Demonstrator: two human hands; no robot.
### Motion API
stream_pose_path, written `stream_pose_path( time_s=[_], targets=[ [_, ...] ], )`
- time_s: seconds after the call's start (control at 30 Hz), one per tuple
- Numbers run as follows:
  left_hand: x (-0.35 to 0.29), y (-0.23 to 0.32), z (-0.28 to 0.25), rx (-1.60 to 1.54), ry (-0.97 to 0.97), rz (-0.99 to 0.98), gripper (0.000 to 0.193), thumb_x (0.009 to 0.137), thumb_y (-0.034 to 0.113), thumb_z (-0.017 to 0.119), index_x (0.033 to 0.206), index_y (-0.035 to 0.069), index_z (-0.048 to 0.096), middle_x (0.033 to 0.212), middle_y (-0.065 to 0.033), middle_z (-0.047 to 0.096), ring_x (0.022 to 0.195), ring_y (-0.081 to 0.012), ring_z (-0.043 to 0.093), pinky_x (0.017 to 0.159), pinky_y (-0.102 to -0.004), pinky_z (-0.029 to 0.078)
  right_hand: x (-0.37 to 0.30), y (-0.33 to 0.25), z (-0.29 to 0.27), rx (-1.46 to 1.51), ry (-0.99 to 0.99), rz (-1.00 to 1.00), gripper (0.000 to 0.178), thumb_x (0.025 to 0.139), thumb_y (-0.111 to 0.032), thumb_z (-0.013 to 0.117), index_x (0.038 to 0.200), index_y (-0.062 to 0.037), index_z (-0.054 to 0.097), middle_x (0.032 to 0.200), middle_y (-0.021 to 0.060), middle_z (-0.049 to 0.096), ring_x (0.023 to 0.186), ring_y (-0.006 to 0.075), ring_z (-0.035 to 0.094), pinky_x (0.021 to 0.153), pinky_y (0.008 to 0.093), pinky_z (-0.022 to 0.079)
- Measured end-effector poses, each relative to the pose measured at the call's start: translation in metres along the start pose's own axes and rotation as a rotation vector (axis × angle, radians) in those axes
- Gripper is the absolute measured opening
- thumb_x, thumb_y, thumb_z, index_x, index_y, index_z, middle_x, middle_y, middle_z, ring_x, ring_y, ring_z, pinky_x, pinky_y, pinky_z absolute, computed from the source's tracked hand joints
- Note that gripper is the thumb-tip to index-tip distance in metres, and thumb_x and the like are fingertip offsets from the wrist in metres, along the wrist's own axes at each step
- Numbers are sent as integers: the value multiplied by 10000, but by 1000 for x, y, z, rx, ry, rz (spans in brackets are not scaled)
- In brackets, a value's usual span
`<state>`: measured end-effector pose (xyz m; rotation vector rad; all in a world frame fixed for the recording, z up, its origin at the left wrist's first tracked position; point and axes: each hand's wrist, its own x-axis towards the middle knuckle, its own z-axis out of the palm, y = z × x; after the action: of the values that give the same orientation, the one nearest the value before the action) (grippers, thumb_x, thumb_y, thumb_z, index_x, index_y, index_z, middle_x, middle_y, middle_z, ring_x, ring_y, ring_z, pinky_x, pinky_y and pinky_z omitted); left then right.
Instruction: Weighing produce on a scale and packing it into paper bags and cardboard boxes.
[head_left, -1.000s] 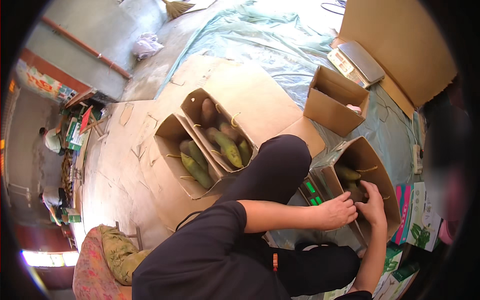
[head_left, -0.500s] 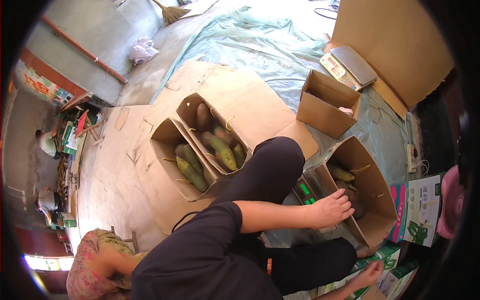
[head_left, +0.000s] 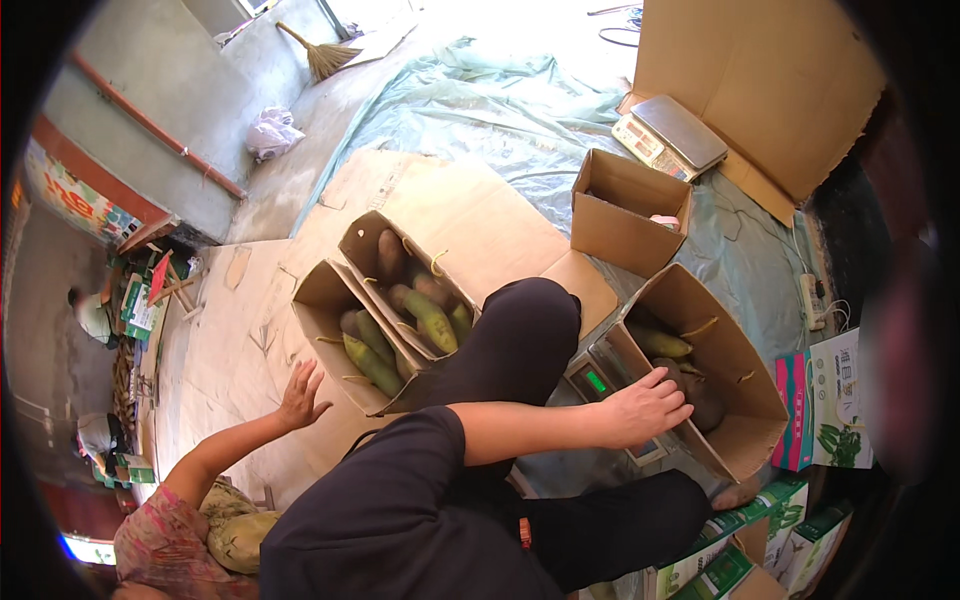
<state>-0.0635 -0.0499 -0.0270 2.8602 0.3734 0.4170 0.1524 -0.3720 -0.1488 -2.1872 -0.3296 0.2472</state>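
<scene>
My left hand (head_left: 648, 406) is bent over the near rim of an open cardboard box (head_left: 752, 405) at the right. Inside that box lie several long green and brown radishes (head_left: 660, 344), partly hidden by its wall. The box appears to stand on a scale (head_left: 585, 368) with a lit green display; its platform is hidden. No part of my right hand shows. To the left of my bent knee are two open narrow boxes, one farther (head_left: 358, 228) and one nearer (head_left: 318, 300), both holding more radishes (head_left: 430, 318).
A co-worker's hand (head_left: 300, 396) is raised at the left, beside the nearer box. Farther back stand another open box (head_left: 625, 215) and a second scale (head_left: 672, 138). Printed cartons (head_left: 840, 400) and a power strip (head_left: 812, 300) are at the right. Plastic sheeting (head_left: 470, 105) covers the far floor.
My right hand has left the view at the lower right. The co-worker's arm has risen at the left. My left hand stays on the box rim while the view shifts slightly.
</scene>
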Motion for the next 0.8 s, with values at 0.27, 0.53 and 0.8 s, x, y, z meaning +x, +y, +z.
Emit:
stream_pose_path(
  time_s=[0.27, 0.53, 0.8],
  targets=[
    [0, 0, 1, 34, 45, 6, 502, 788, 139, 569, 1268, 17, 492, 1055, -96, 526, 1076, -256, 491, 1060, -461, 293, -1, 14, -2, 84, 38, 74, 445, 856, -120, 659, 1240, 37, 499, 1164, 157, 589, 1024, 244, 581, 896, 346, 474],
    [2, 0, 1, 42, 0, -3, 484, 812, 136, 535, 1277, 11, 487, 1089, -101, 529, 1091, -258, 487, 1063, -458, 285, 2, 23, 0, 166, 63, 141, 475, 847, -115, 668, 1259, 38, 487, 1183, 161, 581, 1038, 250, 577, 907, 349, 470],
    [1, 0, 1, 42, 0, 4, 483, 818, 132, 530, 1284, 13, 483, 1091, -101, 529, 1094, -256, 488, 1062, -459, 286, 8, 21, -4, 234, 80, 184, 506, 838, -110, 678, 1277, 39, 474, 1202, 165, 573, 1053, 256, 573, 918, 352, 467]
  ],
)
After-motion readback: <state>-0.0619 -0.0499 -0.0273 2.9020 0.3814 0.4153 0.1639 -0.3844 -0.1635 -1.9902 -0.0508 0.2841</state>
